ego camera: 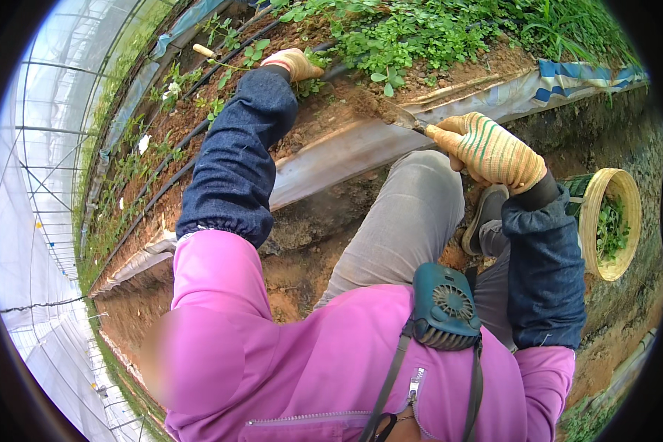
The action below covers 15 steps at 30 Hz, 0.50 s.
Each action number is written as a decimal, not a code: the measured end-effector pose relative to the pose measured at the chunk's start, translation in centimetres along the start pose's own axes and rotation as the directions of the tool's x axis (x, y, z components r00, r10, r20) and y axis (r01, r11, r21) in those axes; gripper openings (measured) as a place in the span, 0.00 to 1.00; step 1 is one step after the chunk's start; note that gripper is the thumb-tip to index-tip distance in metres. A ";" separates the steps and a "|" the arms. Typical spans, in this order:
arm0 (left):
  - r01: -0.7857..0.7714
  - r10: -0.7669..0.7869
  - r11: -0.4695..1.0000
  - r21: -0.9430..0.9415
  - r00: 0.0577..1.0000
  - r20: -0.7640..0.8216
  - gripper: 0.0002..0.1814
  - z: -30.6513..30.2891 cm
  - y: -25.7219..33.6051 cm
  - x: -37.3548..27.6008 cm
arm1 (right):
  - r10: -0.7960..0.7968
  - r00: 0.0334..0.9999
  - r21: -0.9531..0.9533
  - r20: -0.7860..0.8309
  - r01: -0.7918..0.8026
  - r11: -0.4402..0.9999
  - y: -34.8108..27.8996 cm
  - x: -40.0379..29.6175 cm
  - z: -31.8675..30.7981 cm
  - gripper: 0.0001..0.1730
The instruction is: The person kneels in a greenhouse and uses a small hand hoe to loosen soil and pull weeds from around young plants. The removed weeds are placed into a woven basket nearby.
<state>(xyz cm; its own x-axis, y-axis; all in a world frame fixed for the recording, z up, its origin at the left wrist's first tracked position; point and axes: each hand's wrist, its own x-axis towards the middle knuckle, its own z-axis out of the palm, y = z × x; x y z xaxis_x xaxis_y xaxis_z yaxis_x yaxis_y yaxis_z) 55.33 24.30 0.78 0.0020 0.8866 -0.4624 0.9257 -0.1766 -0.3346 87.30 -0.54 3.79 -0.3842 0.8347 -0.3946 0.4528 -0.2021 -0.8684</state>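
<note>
My left hand [294,64], in a striped knit work glove, reaches onto the soil bed and is closed around a low leafy plant [310,87]. Leaves show above and below the glove; the fingertips are partly hidden. In my right hand [492,149], also gloved, is the handle of a small hand trowel [404,117]. Its metal blade points left at the bed's near edge, with loose brown soil [364,104] at its tip. The blade is apart from my left hand.
White plastic sheeting [342,166] edges the raised bed. Black drip hoses [190,138] run along it. A pale-handled tool [204,51] lies among the plants. Dense green growth [420,41] covers the far right. A bamboo-rimmed basket [588,221] holding picked greens [611,229] lies tilted at right.
</note>
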 end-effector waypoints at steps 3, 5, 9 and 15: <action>0.061 -0.076 0.991 0.117 0.989 0.125 0.36 0.6 0.7 3.0 | -0.064 0.998 0.003 -0.001 0.064 0.998 0.2 0.1 0.4 0.27; 0.063 -0.080 0.987 0.150 0.990 0.112 0.33 0.6 1.0 4.1 | -0.202 0.979 -0.062 0.003 0.201 0.978 0.5 0.1 0.3 0.28; -0.026 0.018 0.990 0.136 0.998 0.061 0.30 0.5 1.2 4.0 | -0.305 0.952 -0.173 0.013 0.303 0.937 1.0 -0.1 -0.3 0.30; -0.028 0.028 0.999 0.031 1.000 0.006 0.38 0.6 0.5 3.0 | -0.325 0.942 -0.244 0.082 0.335 0.910 2.1 -0.3 -1.0 0.20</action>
<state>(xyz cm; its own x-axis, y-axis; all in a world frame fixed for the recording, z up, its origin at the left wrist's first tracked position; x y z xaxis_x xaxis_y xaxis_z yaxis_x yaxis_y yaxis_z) 55.54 26.65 -1.27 0.0252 0.8786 -0.4768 0.9132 -0.2143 -0.3467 89.13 -0.75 2.39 -0.5755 0.8098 -0.1140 0.4797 0.2214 -0.8491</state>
